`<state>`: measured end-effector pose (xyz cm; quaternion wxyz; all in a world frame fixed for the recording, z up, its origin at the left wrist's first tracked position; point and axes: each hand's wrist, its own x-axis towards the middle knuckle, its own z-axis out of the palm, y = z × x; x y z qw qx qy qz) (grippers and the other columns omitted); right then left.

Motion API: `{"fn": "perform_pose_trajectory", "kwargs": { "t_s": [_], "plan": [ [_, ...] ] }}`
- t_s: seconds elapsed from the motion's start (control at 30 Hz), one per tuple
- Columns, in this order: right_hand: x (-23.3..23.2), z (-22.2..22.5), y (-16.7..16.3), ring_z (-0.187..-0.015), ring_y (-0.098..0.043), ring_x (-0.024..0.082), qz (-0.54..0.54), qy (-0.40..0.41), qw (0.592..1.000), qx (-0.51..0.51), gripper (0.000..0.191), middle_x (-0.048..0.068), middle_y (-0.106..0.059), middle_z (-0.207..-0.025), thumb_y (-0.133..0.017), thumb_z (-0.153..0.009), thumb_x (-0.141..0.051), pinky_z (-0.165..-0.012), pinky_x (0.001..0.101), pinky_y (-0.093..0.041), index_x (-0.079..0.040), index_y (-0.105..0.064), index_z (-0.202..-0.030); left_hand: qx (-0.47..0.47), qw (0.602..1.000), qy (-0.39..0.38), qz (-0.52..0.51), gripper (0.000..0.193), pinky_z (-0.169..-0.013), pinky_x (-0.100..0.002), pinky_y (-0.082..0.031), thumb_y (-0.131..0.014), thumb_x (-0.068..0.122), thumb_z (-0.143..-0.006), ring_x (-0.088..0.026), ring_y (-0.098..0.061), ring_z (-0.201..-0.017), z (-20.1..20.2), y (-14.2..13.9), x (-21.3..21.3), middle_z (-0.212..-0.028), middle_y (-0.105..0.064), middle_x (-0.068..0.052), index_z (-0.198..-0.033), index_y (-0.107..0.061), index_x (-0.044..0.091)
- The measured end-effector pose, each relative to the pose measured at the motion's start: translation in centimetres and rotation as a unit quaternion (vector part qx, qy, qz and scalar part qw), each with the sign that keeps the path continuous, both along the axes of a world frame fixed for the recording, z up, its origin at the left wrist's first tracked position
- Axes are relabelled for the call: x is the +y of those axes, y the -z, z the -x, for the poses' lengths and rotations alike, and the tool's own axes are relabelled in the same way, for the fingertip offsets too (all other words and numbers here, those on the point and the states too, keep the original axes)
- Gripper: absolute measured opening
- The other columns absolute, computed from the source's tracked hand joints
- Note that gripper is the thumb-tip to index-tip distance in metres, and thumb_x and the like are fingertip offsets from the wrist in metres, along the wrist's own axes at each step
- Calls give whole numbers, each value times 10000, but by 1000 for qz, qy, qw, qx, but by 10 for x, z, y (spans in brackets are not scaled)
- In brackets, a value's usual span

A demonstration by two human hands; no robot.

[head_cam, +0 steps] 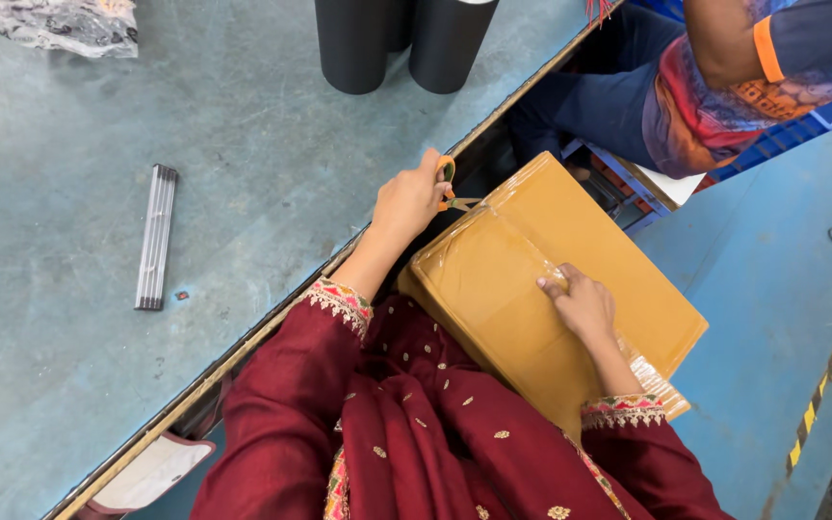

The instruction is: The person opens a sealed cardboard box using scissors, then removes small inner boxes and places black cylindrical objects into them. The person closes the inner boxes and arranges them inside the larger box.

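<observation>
One brown cardboard box [570, 279], glossy tape across top, scissors [450, 188] at edge

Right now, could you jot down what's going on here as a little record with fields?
left hand: holds orange-handled scissors at the box's far edge
right hand: presses flat on the cardboard box
box: brown, clear tape on top, resting on the lap
table: grey-blue; metal strip, black cylinders, plastic wrap
nearby: another seated person
</observation>
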<state>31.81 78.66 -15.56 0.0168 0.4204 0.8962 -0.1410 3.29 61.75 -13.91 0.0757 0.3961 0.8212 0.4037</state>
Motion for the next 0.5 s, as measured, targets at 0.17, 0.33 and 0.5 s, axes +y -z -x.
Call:
{"fn": "perform_pose_trajectory", "kwargs": {
  "t_s": [0.17, 0.33, 0.5],
  "plan": [
    [6, -1, 10, -928, -715, 400, 9, 17, 1000, -13, 610, 215, -735, -795, -655, -875, -576, -849, 497, -533, -137, -671, -1299, -10, 1000, 21, 9, 277, -696, -525, -515, -683, 247, -945, -425, -687, -830, 19, -4, 13, -843, -724, -182, -1080, -496, 94],
    [11, -2, 17, -933, -709, 405, 13, 17, 1000, -15, 605, 216, -726, -807, -662, -869, -588, -838, 495, -530, -141, -688, -1276, -119, 988, 77, 54, 242, -711, -423, -560, -678, 214, -936, -272, -761, -791, 52, -19, 32, -823, -747, -114, -1029, -496, 85],
    [15, -2, 21, -929, -704, 412, 18, 18, 1000, -4, 608, 218, -726, -818, -673, -859, -582, -835, 489, -527, -142, -682, -1278, -146, 976, 143, 81, 233, -635, -357, -582, -679, 170, -930, -184, -772, -733, 75, -27, 55, -822, -747, -97, -1017, -484, 75]
  ]
}}
